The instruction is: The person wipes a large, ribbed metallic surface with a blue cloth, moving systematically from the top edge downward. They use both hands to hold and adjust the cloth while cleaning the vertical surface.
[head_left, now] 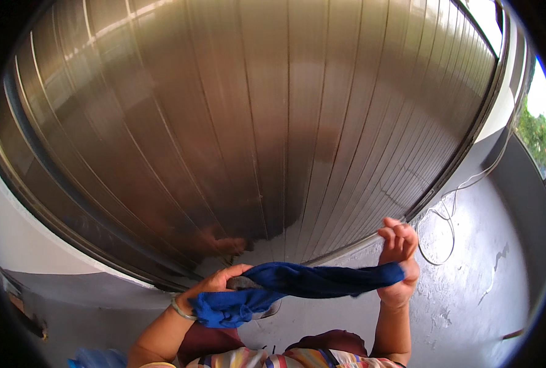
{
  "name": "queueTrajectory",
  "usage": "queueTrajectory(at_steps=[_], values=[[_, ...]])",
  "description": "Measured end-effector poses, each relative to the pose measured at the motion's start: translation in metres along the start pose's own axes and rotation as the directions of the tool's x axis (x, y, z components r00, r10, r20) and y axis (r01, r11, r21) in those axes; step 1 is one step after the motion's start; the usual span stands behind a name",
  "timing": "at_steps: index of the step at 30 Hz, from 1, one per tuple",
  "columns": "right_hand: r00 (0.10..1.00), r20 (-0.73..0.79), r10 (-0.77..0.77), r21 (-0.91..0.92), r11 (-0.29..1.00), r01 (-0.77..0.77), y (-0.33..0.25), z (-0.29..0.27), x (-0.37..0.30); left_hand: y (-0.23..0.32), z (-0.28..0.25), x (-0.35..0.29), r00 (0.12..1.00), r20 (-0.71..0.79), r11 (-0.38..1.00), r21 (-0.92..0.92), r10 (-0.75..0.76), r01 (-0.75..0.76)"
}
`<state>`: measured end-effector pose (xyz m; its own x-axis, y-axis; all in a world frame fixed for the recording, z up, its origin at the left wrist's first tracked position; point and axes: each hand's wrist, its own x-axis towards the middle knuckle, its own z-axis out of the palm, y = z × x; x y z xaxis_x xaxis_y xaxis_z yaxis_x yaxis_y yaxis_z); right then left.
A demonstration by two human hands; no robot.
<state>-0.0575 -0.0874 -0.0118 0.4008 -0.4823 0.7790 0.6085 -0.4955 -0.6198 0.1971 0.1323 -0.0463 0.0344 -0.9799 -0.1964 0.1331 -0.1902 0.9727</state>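
Observation:
A dark blue cloth (328,279), loosely twisted lengthwise, stretches between my two hands in front of my body. My left hand (218,282) grips its bunched end, and a loose fold hangs below the fingers. A small grey patch (243,283) shows beside that thumb; what it is cannot be made out. At the other end, my right hand (400,264) is raised with curled fingers, the cloth pinched against the thumb side and slightly blurred. A pale bangle sits on my left wrist.
A tall, glossy brown panelled door (285,122) with vertical grooves stands close ahead, reflecting my shape. White cable (451,208) loops down the peeling grey surface at right. A blue plastic bag (98,358) lies at lower left.

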Motion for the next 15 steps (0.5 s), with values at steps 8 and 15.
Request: queueTrajectory(at_steps=[8,15], values=[[0.904,0.092,0.418,0.458,0.788,-0.411,-0.008,0.018,-0.01,-0.016,0.006,-0.001,0.996,0.087,0.998,-0.055,0.034,-0.029],[0.815,0.513,0.269,-0.262,0.953,-0.15,-0.009,0.058,0.005,-0.017,0.011,-0.02,0.993,0.035,0.963,-0.249,0.116,-0.104]])
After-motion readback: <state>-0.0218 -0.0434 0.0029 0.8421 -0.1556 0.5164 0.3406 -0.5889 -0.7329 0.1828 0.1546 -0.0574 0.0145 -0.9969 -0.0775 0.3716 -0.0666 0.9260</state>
